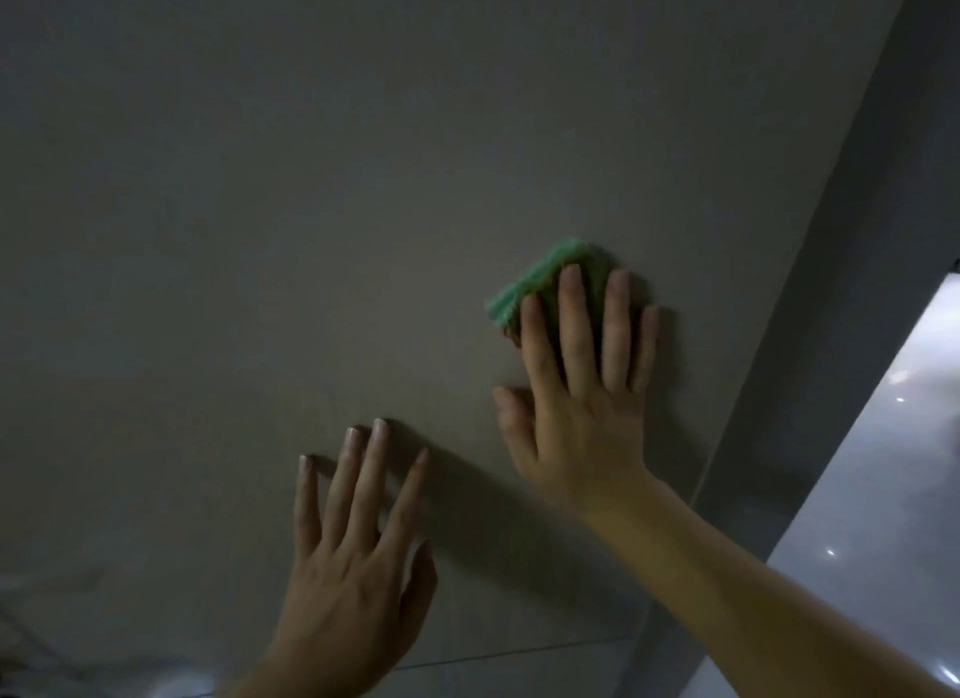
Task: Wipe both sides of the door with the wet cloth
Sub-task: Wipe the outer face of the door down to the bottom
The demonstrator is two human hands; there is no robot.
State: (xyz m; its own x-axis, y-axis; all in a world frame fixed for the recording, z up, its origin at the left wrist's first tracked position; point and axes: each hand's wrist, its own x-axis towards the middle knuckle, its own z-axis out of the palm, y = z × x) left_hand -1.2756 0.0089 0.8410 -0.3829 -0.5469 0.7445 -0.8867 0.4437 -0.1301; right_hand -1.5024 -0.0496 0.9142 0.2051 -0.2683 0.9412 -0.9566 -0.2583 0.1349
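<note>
The door (pixel 363 178) is a flat, dim grey-beige panel that fills most of the view. A folded green cloth (pixel 540 282) lies flat against it right of centre. My right hand (pixel 576 401) presses the cloth to the door with straight, spread fingers; most of the cloth is hidden under them. Lower and to the left, my left hand (pixel 353 552) rests flat on the door surface with its fingers spread, holding nothing.
The door's right edge runs diagonally beside a dark grey frame strip (pixel 852 292). Beyond it at the lower right is a glossy pale floor (pixel 893 489) with light reflections. A thin seam (pixel 519 650) crosses the bottom of the panel.
</note>
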